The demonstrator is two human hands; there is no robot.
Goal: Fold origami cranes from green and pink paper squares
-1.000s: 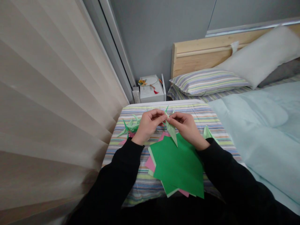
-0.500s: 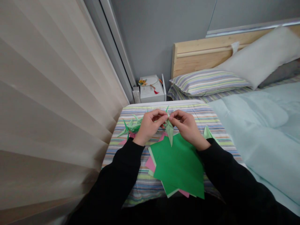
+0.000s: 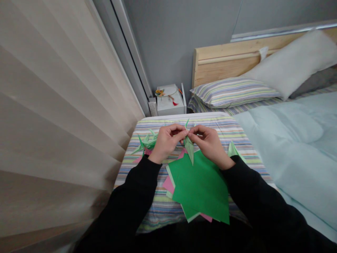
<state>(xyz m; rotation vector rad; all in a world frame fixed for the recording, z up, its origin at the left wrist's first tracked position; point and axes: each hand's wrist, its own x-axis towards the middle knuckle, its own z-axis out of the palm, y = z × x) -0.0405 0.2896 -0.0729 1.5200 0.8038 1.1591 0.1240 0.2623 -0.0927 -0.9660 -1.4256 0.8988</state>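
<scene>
Between my two hands is a light green folded paper crane (image 3: 189, 149), its long point hanging toward me and a thin tip rising behind my fingers. My left hand (image 3: 170, 140) pinches it from the left, and my right hand (image 3: 207, 142) pinches it from the right; the fingertips nearly meet and cover its middle. Below lies a fanned stack of square paper (image 3: 201, 186), dark green on top with pink and pale green edges showing. Several folded green paper cranes (image 3: 147, 142) sit beyond my left wrist, with pink paper (image 3: 138, 160) near them.
A striped cloth (image 3: 155, 207) covers the small table. A pale green folded paper (image 3: 234, 149) lies by my right wrist. Pleated curtain (image 3: 65, 123) hangs at the left; the bed with a light blue quilt (image 3: 297, 140) is at the right. A white nightstand (image 3: 170, 107) stands behind.
My hands stay pinched on the paper crane, with only a slight shift of the fingers and a small tilt of the crane. The paper stack has not moved.
</scene>
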